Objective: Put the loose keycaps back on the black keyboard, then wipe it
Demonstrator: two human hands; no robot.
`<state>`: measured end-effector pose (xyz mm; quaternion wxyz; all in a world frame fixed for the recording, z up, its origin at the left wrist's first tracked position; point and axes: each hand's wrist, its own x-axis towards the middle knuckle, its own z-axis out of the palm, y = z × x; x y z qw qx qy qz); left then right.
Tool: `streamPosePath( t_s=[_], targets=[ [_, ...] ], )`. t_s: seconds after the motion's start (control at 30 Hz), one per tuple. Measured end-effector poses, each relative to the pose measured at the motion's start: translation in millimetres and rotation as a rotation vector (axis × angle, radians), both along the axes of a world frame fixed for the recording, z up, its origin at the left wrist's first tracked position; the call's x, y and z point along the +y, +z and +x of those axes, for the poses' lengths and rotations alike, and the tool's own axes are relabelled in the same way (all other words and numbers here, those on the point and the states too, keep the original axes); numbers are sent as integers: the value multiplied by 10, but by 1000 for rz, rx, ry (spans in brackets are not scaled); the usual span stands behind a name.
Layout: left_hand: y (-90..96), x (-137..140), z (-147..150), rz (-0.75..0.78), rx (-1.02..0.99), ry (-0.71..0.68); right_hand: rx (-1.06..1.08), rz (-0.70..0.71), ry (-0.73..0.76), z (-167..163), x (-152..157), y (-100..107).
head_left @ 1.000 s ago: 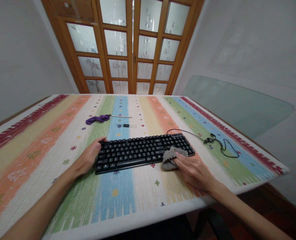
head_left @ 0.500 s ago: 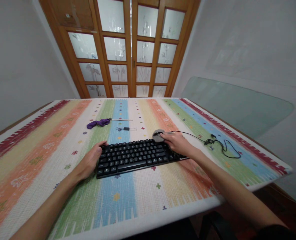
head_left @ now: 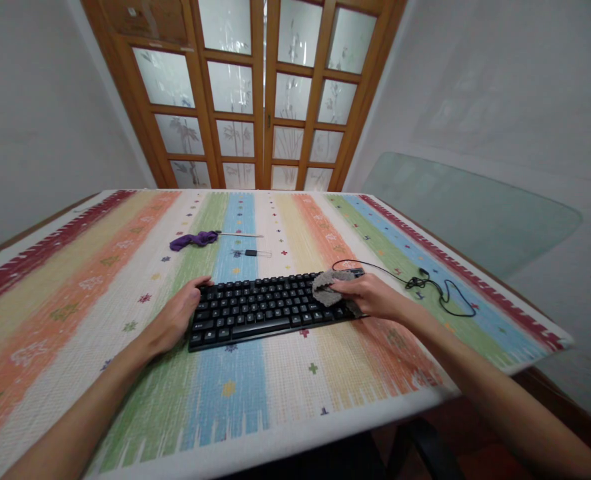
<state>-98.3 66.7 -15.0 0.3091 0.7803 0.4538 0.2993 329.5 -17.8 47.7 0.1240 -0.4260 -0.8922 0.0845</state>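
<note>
A black keyboard (head_left: 255, 310) lies on the striped tablecloth in front of me, slightly slanted. My left hand (head_left: 178, 315) grips its left end, with fingertips at the far corner. In my right hand (head_left: 378, 297) is a grey cloth (head_left: 325, 292), bunched under the fingers and resting on the keys toward the right end. The cloth and hand hide part of the right-hand keys. From behind the keyboard, a black cable (head_left: 375, 265) runs to the right and ends in a loose tangle.
Beyond the keyboard lie a purple cloth (head_left: 192, 241), a thin rod (head_left: 240, 235) touching or near it, and a small black-handled brush (head_left: 251, 253). The striped tablecloth (head_left: 300, 373) covers the table. A glass panel (head_left: 465, 200) leans at the right wall; wooden doors (head_left: 264, 133) stand behind.
My right hand has moved the grey cloth from the keyboard's far edge nearer to me, onto the keys and slightly right. My left hand keeps its hold on the left end.
</note>
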Motion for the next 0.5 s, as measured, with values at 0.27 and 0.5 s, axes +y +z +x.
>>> streamPosePath(
  t_s=[0.27,0.5],
  targets=[
    [3,-5,8,-2,-15,-3,57,256,-503,456,-107,32],
    [-9,12,-4,5,-6,1,-74,177,-309,455,-32,-309]
  ],
)
